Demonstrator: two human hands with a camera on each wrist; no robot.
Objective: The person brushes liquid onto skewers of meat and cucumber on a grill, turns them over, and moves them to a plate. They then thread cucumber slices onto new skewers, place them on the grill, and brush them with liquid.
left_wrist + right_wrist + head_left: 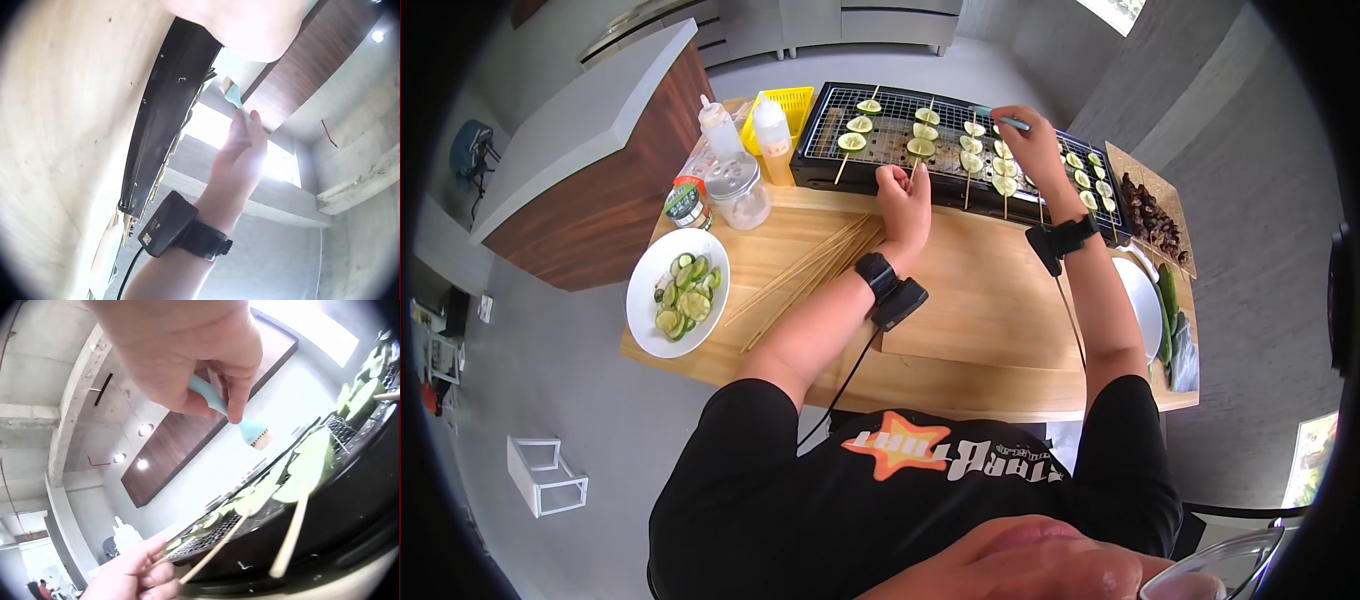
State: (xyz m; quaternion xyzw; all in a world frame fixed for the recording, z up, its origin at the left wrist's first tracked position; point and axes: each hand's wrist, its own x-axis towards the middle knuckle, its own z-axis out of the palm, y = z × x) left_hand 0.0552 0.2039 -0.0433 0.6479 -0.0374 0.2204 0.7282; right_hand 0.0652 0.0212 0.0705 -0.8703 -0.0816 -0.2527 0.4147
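My left hand (pixel 905 210) is at the front edge of the black grill (pixel 156 106). Its thumb and fingers pinch the stick end of a skewer threaded with round, green-rimmed vegetable slices (pixel 920 147). Held in my right hand (pixel 1035 150) is a light-blue basting brush (pixel 215 400), its pale bristles pointing away from the fingers. In the head view, the brush overlaps the slices at the grill's middle; in the right wrist view, it hangs above them. Several more skewers of slices (pixel 852 142) lie across the wire grate, sticks jutting over the front.
Loose bamboo skewers (pixel 800 265) lie left on the wooden table (pixel 990 300), near a white bowl (pixel 640 310) of slices. Squeeze bottles (pixel 772 135), a glass jar (pixel 740 190) and a yellow basket (pixel 802 100) stand behind. At right are dark meat pieces (pixel 1150 215) and whole green vegetables (pixel 1168 300).
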